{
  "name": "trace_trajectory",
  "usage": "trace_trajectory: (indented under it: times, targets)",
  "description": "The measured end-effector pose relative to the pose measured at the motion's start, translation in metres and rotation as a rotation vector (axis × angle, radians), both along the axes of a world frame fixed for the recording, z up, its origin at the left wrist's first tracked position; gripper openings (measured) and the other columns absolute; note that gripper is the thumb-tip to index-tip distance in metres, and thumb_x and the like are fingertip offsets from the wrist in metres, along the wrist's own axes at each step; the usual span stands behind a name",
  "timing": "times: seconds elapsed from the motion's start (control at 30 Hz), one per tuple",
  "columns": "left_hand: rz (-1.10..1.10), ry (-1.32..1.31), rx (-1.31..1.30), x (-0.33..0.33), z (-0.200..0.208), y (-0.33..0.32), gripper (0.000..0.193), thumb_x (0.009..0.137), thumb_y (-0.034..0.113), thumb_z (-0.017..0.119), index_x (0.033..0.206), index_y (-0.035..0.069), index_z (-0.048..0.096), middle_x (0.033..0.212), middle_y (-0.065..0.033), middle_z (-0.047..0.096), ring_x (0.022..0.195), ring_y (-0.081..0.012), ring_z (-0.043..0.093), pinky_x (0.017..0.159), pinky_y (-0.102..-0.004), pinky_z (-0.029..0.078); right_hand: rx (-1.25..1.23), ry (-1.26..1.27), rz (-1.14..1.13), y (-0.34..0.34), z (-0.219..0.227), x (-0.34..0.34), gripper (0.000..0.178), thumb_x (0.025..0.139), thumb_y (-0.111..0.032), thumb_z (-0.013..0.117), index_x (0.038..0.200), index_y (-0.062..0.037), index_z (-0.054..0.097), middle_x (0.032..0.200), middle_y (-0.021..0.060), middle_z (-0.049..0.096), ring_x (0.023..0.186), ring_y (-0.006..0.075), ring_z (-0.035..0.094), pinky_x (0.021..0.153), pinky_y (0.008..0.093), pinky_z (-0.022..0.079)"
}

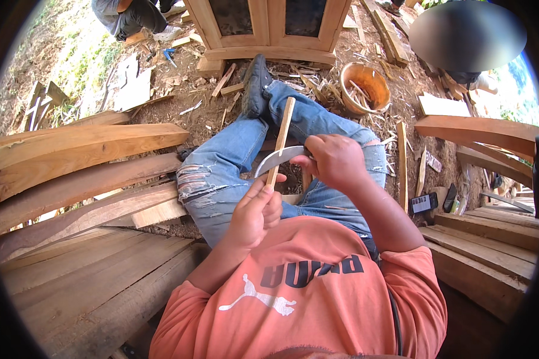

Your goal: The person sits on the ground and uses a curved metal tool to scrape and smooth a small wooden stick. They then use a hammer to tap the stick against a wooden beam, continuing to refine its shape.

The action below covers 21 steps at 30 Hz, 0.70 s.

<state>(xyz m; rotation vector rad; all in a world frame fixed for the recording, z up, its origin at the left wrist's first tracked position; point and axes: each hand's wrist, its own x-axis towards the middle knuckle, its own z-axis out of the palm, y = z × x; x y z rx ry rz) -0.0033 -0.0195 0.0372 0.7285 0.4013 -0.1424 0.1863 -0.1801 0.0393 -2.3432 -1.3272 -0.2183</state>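
Note:
Between my legs, a thin square wooden stick (pixel 285 122) points up and away from me at a slight tilt. Its lower end is gripped by my left hand (pixel 257 212), with the thumb along it and the fingers curled around. My right hand (pixel 336 158) is closed on a knife with a curved blade (pixel 281 158); the handle is hidden inside the fist. The blade lies across the stick a little above my left fingers, its tip pointing left, and appears to touch the wood. Ripped blue jeans (pixel 221 161) cover my outstretched legs, crossed near the feet.
Ahead stands a wooden panelled frame (pixel 269 54) with dark panes. An orange bucket (pixel 364 90) holds wood scraps. Thick planks (pixel 84 149) are stacked at my left, more boards (pixel 491 257) at my right beside a phone (pixel 424 203). Other people are at the far left and far right.

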Motion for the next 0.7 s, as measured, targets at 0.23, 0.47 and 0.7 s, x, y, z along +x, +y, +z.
trace_trajectory:
  times: [0.23, 0.47, 0.7]
  targets:
    - [-0.059, -0.030, -0.031, 0.012, 0.005, 0.007, 0.035, 0.116, 0.031, 0.048, 0.144, 0.010, 0.053, 0.072, 0.0074, 0.031, 0.056, -0.0040, 0.027, 0.049, -0.0212, 0.022, 0.025, -0.133, 0.009, -0.003, 0.004, 0.027, 0.053, 0.090, -0.062, 0.070, 0.078, -0.0123, 0.060, 0.072, 0.0050, 0.063, 0.068, 0.0298, 0.068, 0.061, 0.0432, 0.053]
    - [-0.058, -0.007, -0.027, 0.013, 0.005, 0.015, 0.033, 0.116, 0.031, 0.048, 0.141, 0.010, 0.054, 0.072, 0.0071, 0.032, 0.056, -0.0039, 0.027, 0.049, -0.0214, 0.022, 0.032, -0.113, -0.018, 0.001, 0.002, 0.022, 0.051, 0.091, -0.061, 0.071, 0.078, -0.0123, 0.060, 0.072, 0.0061, 0.064, 0.069, 0.0305, 0.068, 0.061, 0.0444, 0.053]
    - [0.010, -0.024, 0.137, 0.008, -0.016, 0.009, 0.031, 0.117, 0.029, 0.045, 0.138, 0.009, 0.053, 0.072, 0.0051, 0.036, 0.055, -0.0047, 0.030, 0.049, -0.0219, 0.026, 0.056, 0.137, -0.142, 0.018, -0.025, -0.018, 0.045, 0.097, -0.052, 0.071, 0.084, -0.0094, 0.064, 0.073, 0.0108, 0.066, 0.072, 0.0353, 0.069, 0.063, 0.0477, 0.053]
